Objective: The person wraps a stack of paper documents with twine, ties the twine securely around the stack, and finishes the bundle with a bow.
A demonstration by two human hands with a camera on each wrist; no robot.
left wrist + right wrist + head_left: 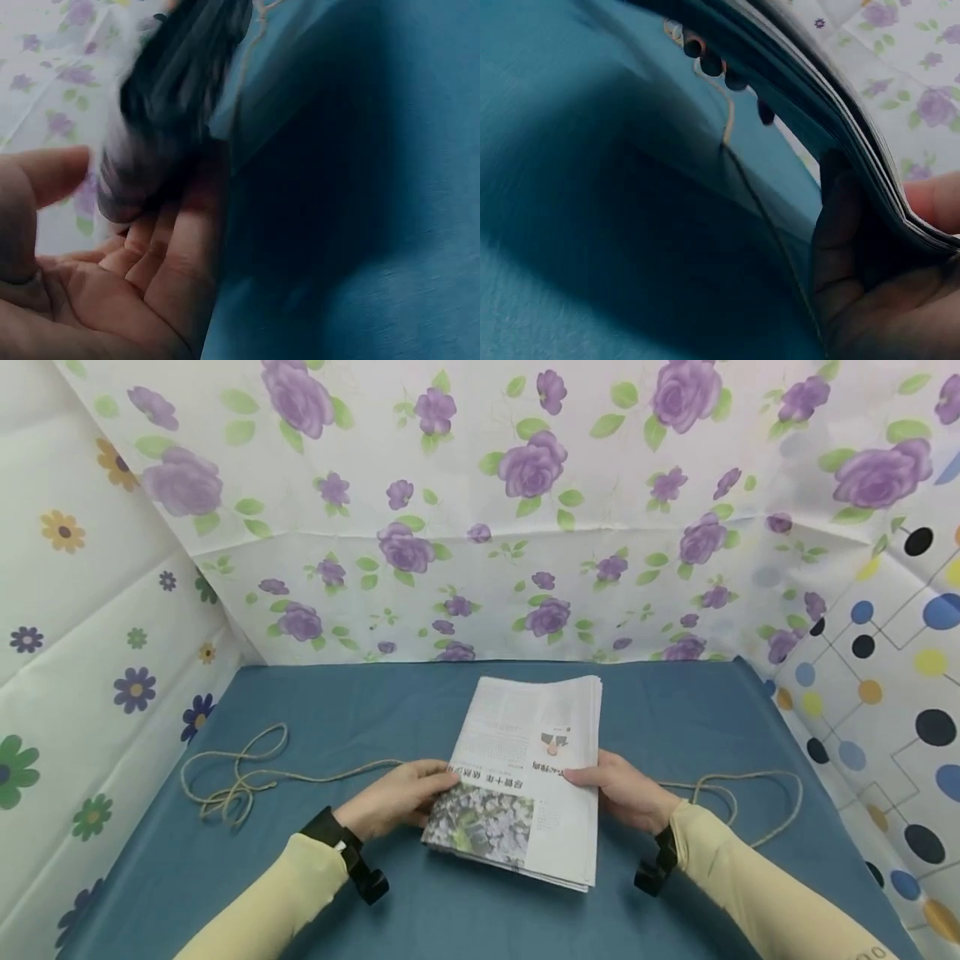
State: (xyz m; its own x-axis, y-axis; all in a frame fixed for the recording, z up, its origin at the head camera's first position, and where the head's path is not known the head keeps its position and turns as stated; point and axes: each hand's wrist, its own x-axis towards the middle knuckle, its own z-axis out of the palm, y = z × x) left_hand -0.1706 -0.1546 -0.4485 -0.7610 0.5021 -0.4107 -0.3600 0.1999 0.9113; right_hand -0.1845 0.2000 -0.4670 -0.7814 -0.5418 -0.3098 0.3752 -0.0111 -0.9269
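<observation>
A folded stack of newspapers [495,752], printed with a flower photo at its near left, is held slightly tilted over the blue cloth, its shadow beneath it in both wrist views. My left hand [401,793] holds the left edge, fingers underneath and thumb at the top side. On the opposite edge, my right hand [626,789] grips the newspapers with the thumb on top and the fingers below. A thin cord [322,775] runs under the stack, visible below it in the right wrist view; its middle is hidden from the head view.
Loose loops of the cord's ends lie at the left and at the right [798,793] on the blue tablecloth [360,710]. Floral sheeting [465,560] stands at the back, with patterned sheets along both sides.
</observation>
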